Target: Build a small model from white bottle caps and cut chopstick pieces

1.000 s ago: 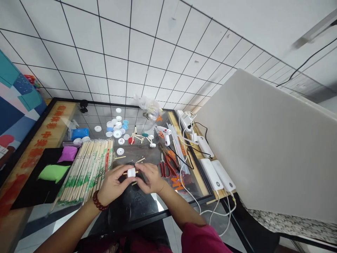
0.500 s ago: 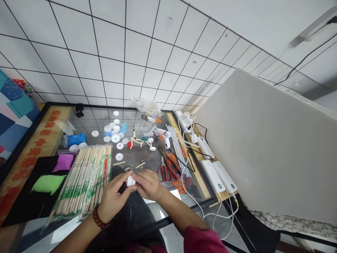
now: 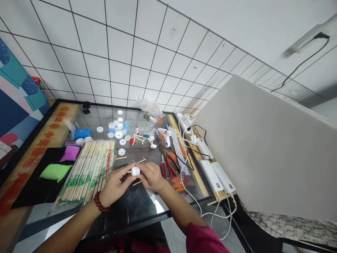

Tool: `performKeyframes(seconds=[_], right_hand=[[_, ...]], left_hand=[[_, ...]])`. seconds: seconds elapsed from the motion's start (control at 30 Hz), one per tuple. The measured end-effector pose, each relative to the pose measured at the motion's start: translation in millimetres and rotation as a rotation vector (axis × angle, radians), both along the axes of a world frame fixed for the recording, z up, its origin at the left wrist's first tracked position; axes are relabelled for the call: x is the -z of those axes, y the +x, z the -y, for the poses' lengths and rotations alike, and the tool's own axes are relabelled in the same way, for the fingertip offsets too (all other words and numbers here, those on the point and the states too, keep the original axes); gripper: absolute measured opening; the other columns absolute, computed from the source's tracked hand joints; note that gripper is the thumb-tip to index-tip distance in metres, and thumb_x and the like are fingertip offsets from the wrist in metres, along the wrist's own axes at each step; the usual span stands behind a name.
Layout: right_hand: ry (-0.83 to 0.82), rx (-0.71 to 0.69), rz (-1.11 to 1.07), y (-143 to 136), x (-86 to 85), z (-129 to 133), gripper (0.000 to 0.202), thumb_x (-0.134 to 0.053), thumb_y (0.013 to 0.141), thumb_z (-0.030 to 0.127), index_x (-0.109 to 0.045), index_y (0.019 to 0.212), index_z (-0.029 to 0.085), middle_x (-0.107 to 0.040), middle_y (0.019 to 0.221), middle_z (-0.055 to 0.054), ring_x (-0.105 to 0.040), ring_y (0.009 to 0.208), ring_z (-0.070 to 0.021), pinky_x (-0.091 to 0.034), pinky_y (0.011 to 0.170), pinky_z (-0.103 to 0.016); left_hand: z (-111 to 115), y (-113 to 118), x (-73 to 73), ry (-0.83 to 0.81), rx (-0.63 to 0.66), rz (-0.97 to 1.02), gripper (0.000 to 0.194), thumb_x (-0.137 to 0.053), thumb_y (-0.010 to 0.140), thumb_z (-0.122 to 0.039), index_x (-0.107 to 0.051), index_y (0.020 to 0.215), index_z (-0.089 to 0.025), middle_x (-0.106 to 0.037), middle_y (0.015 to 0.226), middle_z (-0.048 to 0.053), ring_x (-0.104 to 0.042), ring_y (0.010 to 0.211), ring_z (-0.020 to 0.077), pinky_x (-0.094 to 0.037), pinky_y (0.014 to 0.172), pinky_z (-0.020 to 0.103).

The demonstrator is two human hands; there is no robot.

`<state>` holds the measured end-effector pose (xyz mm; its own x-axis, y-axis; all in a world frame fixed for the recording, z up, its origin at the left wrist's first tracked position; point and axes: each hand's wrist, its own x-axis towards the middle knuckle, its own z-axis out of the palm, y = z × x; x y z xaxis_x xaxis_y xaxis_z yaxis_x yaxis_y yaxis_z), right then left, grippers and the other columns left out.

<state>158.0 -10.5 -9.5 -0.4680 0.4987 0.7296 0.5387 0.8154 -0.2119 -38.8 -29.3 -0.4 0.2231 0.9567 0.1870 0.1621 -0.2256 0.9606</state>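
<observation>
Between the fingertips of both hands are white bottle caps [image 3: 135, 171] that look stacked together, with a short piece of wooden stick [image 3: 129, 171] showing at their left side. My left hand [image 3: 114, 184] is closed on the caps from the left, and my right hand [image 3: 153, 178] pinches them from the right. Just beyond lie loose cut sticks [image 3: 121, 158]. Farther back stands a small frame of sticks [image 3: 142, 139] with bottle caps attached. White and blue loose caps [image 3: 119, 135] are scattered left of it.
Wrapped chopsticks [image 3: 92, 172] lie left, beside blue [image 3: 82, 134], purple [image 3: 70, 153] and green packs [image 3: 56, 172]. Red-handled scissors [image 3: 165, 170], pliers [image 3: 172, 165], a glue gun [image 3: 166, 136] and glue sticks [image 3: 181, 154] lie right. White power banks [image 3: 212, 175] and cables line the table's right edge.
The caps have turned in my fingers, and the stick now shows at their left. Both hands have moved slightly up and right in view as the camera shifted.
</observation>
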Motion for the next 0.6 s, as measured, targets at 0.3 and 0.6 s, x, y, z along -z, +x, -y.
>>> performKeyframes(seconds=[0.3, 0.6], right_hand=[[-0.050, 0.035, 0.050, -1, 1.8, 3, 0.034, -0.052, 0.098, 0.038, -0.058, 0.122, 0.014, -0.069, 0.087, -0.008, -0.066, 0.076, -0.0192, -0.053, 0.069, -0.031], [0.001, 0.062, 0.092, 2, -4.4, 6, 0.038, -0.059, 0.095, 0.041, -0.058, 0.123, 0.016, -0.071, 0.091, -0.009, -0.067, 0.080, -0.0195, -0.052, 0.070, -0.032]], left_hand=[[-2, 5, 2.9, -0.206, 0.038, 0.108, 0.033, -0.070, 0.082, -0.038, -0.075, 0.110, -0.021, -0.079, 0.107, 0.008, -0.074, 0.093, 0.0253, -0.059, 0.089, 0.041], [-1, 9, -5.6, -0.485, -0.007, 0.437, 0.041, -0.088, 0.063, -0.045, -0.079, 0.092, -0.017, -0.078, 0.090, 0.007, -0.071, 0.078, 0.0169, -0.059, 0.076, 0.027]])
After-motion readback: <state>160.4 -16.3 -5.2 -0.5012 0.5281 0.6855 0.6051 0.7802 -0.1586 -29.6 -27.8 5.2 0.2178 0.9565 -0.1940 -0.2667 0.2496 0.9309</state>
